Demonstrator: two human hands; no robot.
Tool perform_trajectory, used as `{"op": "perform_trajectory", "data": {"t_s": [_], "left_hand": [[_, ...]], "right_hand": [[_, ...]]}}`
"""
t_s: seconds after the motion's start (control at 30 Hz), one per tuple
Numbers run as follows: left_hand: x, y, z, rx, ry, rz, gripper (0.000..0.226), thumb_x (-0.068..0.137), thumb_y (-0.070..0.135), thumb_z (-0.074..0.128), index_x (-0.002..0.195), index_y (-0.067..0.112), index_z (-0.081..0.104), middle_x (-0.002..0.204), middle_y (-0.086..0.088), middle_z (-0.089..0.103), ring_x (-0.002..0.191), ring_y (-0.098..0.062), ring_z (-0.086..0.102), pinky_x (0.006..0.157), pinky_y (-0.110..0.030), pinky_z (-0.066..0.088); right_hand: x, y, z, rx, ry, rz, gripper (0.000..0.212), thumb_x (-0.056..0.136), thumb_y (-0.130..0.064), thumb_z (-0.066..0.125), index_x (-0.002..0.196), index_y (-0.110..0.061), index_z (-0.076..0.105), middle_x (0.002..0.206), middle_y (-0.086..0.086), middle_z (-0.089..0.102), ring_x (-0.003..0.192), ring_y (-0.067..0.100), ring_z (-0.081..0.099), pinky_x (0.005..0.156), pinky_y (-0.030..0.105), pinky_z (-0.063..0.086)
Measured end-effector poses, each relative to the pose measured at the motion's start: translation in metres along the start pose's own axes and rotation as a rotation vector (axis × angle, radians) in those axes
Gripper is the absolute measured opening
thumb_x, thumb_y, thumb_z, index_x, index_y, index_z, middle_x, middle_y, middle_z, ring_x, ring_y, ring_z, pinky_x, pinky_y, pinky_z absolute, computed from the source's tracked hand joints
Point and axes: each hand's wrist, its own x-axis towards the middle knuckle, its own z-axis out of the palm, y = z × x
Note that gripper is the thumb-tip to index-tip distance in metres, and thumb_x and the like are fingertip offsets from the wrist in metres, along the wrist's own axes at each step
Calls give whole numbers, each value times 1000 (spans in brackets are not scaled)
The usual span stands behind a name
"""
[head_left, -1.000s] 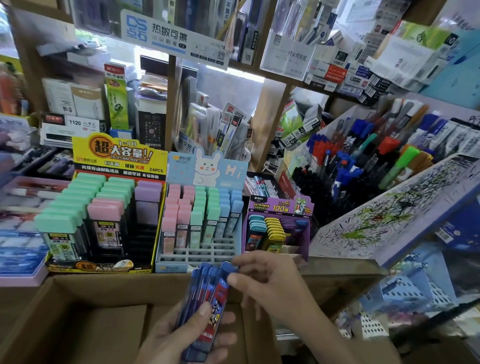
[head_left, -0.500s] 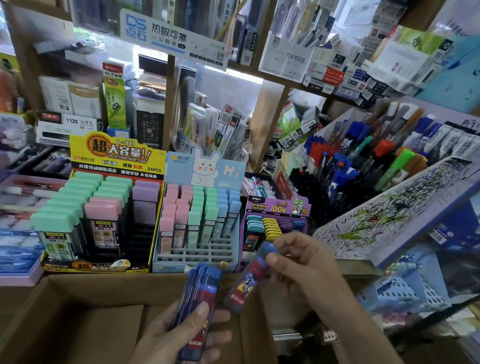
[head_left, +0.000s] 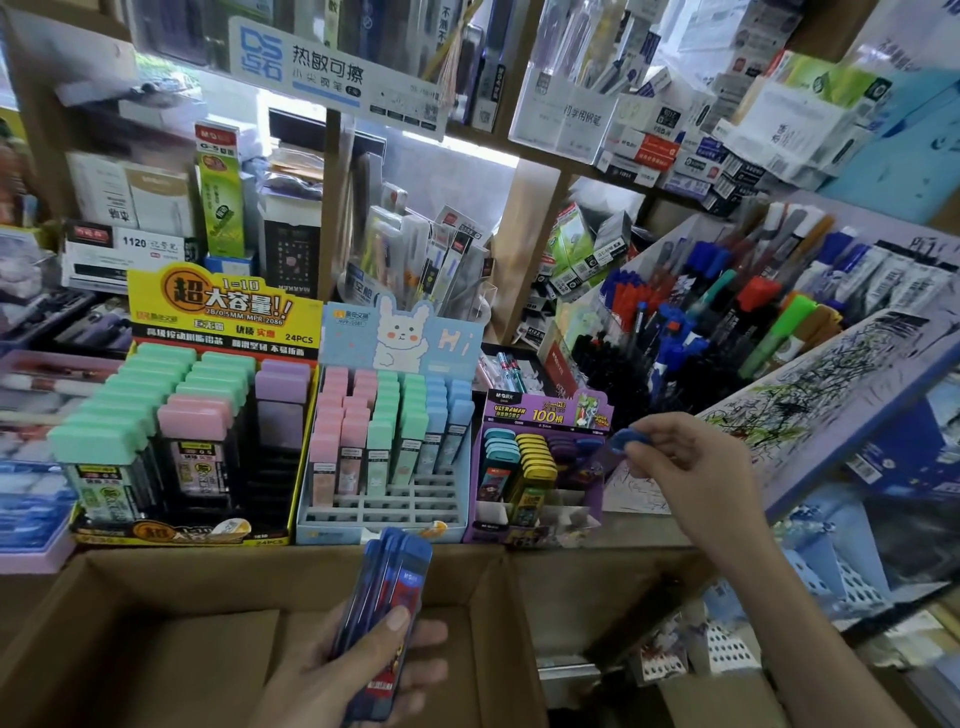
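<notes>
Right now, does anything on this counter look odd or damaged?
Nothing is spilled or broken. Only the sloped lilac board, right of the purple cardboard display box, is covered with black and green pen scribbles.

- A yellow display box (head_left: 223, 317) holds green, pink and purple cases.
- Just beside it stands a pale-blue rabbit box (head_left: 400, 332) of pastel cases.
- An open carton (head_left: 156, 623) sits in front.

You hold the stack of blue lead cases (head_left: 389, 597) tilted upright in your left hand (head_left: 358, 670), and your right hand (head_left: 685, 462) pinches one blue-capped case (head_left: 626, 440), slanted, just above the purple display box (head_left: 540, 413).
</notes>
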Motion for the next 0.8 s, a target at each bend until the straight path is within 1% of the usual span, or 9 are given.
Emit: {"op": "perform_trajectory", "data": {"t_s": [0.07,0.17,0.2,0.3,0.33,0.43,0.57,0.73,0.8], "left_hand": [[0,0,-1,8,-1,-4,53,63,25,76,115,16,68,99,-18,78,85,-38,76,71,-43,56],[-1,1,-2,22,-9,-7,52,65,25,75,116,15,68,99,-18,78,85,-37,76,73,-44,56],[0,1,-2,26,-8,-4,52,65,25,75,116,15,68,99,-17,78,85,-36,76,73,-43,56],[0,2,-1,47,-12,-6,54,64,27,76,116,16,68,98,-16,78,84,-35,77,71,-43,57],[0,2,-1,50,-16,-2,54,63,27,76,116,16,67,98,-16,78,84,-35,77,71,-42,58],[0,3,-1,52,-8,1,53,63,27,76,114,16,68,97,-15,79,83,-34,77,70,-42,58],[-1,2,-3,29,-5,-4,53,63,26,76,114,16,68,97,-16,78,83,-35,77,68,-41,58],[-1,-1,-4,35,-25,24,54,62,23,77,115,14,68,97,-18,78,82,-37,76,56,-37,61],[-3,0,-4,13,-46,22,53,63,21,77,114,12,69,97,-19,78,82,-37,76,54,-36,60]], "right_hand": [[2,2,5,-70,-2,-38,33,89,0,75,92,-33,70,79,-17,75,72,4,73,67,18,59],[3,4,13,-153,0,-85,30,89,-2,76,96,-30,69,79,-12,75,75,5,73,68,24,62],[5,5,16,-188,6,-106,28,88,-2,77,98,-28,71,83,-8,74,75,7,72,68,24,61],[9,9,23,-325,19,-205,18,85,-2,80,100,-10,78,91,-2,68,73,4,65,68,12,54],[10,11,26,-360,9,-227,18,84,-2,81,101,-6,79,93,0,68,73,6,64,69,13,56],[8,15,33,-425,-7,-258,17,83,-3,82,100,-4,79,95,3,68,77,16,65,73,33,61],[5,22,37,-509,28,-287,16,85,-5,81,100,-3,78,95,4,69,76,18,65,69,36,61],[3,21,39,-504,38,-199,13,87,-10,80,98,-6,75,94,2,66,75,17,63,67,33,58],[2,20,38,-452,60,-165,14,85,-9,82,97,-6,75,92,0,65,72,13,62,66,23,55]]}}
